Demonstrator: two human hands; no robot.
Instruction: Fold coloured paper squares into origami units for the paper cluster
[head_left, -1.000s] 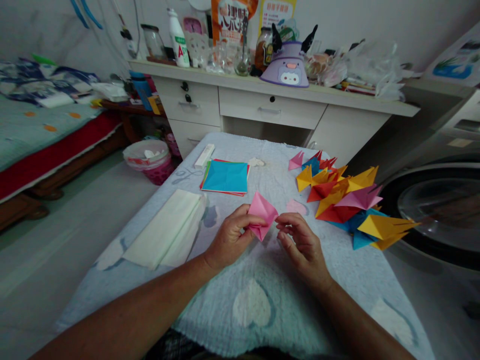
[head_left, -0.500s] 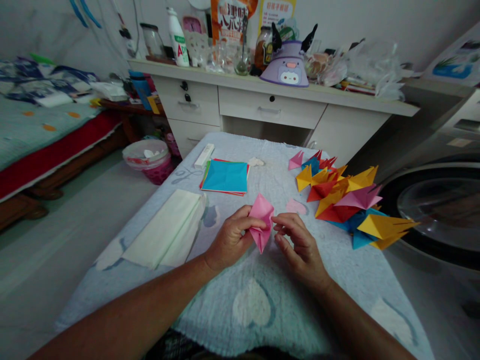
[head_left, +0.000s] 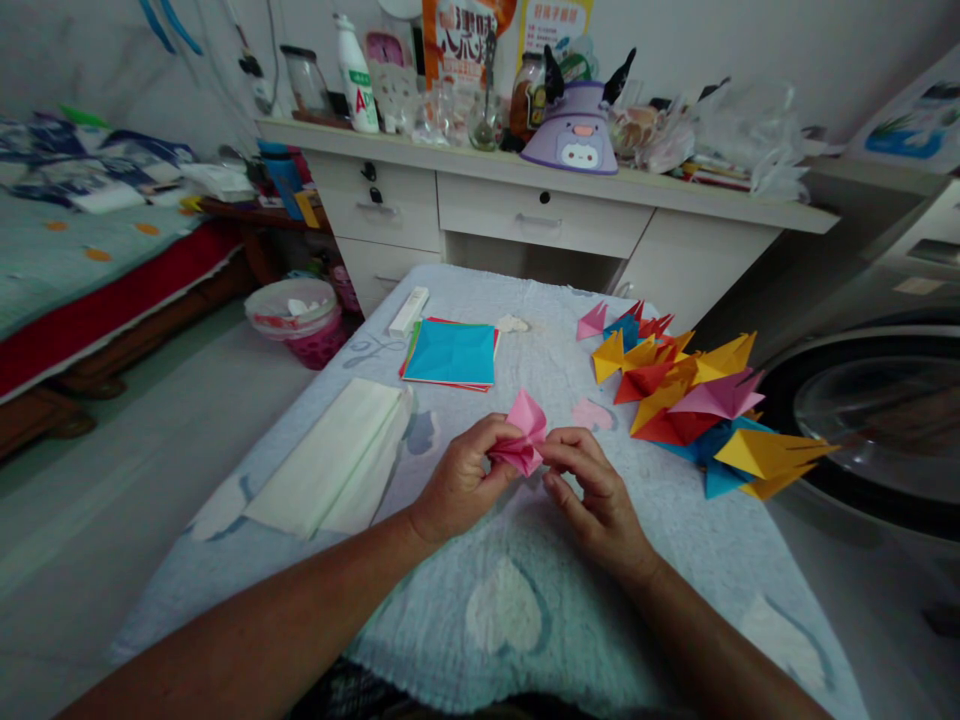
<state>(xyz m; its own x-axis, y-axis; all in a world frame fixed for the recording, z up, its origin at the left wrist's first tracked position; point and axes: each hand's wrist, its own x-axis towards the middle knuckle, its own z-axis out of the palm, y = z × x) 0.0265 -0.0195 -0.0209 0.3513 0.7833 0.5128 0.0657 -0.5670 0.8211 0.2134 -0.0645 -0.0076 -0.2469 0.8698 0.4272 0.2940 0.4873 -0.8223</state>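
My left hand (head_left: 469, 470) pinches a folded piece of pink origami paper (head_left: 527, 412) between thumb and fingers, above the table. The paper is bent, with its upper flap fanned out and folds gathered at its middle. On its right side, the curled fingers of my right hand (head_left: 592, 490) close on the paper's edge; that thumb sits lower, a little apart. Beyond my hands lies a stack of square coloured paper (head_left: 454, 352), blue on top. To the right stand several folded paper pieces (head_left: 667, 390) in yellow, red, pink and blue, with pointed tips.
A pale folded cloth or paper (head_left: 330, 460) lies left of my hands on the covered table (head_left: 450, 620). A small white box (head_left: 409, 312) is near the far left edge. Behind stands a white drawer desk (head_left: 540, 215), with a washing machine (head_left: 885, 420) at right.
The pink paper has been bent: its lower point has folded up, and it looks shorter and more fanned. My right fingers have moved slightly left against it.
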